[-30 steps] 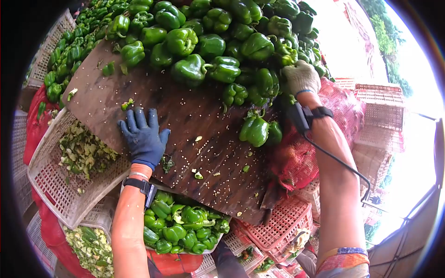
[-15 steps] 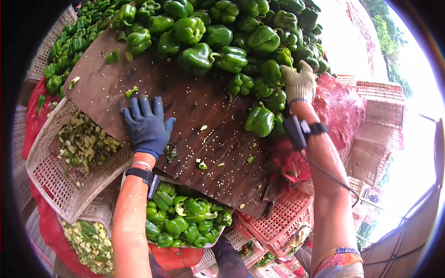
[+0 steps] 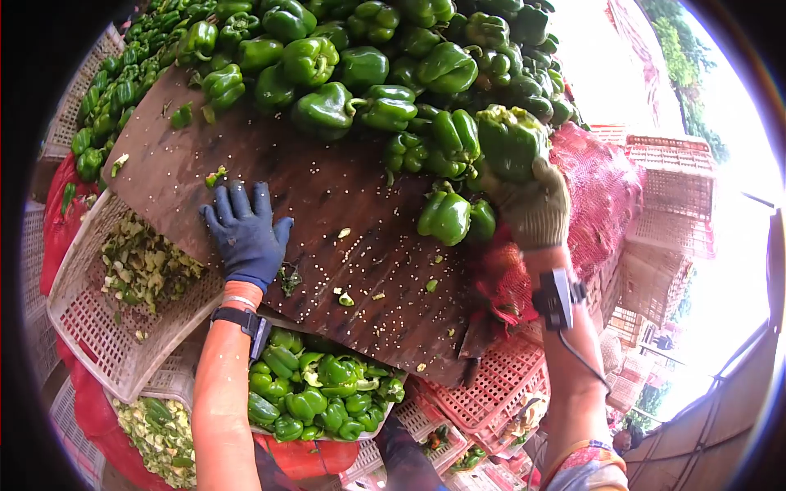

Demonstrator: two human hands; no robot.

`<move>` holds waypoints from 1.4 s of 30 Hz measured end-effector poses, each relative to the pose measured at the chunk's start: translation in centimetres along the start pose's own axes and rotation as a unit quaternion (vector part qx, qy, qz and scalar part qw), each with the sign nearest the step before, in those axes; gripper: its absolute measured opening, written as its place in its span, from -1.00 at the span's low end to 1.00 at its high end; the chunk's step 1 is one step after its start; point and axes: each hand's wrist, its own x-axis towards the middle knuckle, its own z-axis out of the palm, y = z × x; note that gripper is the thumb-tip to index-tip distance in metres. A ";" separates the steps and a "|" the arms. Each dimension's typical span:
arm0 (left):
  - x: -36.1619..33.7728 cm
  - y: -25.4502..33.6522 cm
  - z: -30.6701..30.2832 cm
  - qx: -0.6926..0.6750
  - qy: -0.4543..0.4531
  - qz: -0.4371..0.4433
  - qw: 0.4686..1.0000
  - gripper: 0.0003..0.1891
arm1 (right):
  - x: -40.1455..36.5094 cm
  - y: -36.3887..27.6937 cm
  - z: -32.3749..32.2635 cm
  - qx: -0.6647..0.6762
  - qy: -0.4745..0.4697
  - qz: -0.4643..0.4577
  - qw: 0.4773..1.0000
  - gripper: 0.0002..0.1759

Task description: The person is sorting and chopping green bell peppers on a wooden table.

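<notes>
At six o'clock sits the crate of peppers [image 3: 319, 397]. My left hand [image 3: 246, 237] lies flat and empty on the board [image 3: 360, 204]. At two o'clock my right hand [image 3: 536, 209] clasps a pepper [image 3: 509, 141] from beneath; I'd lift it gently clear of the pile [image 3: 368, 49] behind.

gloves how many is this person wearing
2. A dark blue glove on the left hand, flat on the wooden board; a pale knit glove on the right hand, gripping a green bell pepper beside the pile. None seem hidden.
</notes>
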 end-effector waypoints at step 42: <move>0.2 -1.0 4.6 0.129 0.104 0.047 0.985 -0.33 | -24.5 16.1 -5.8 -0.680 0.195 -0.138 0.693 -0.34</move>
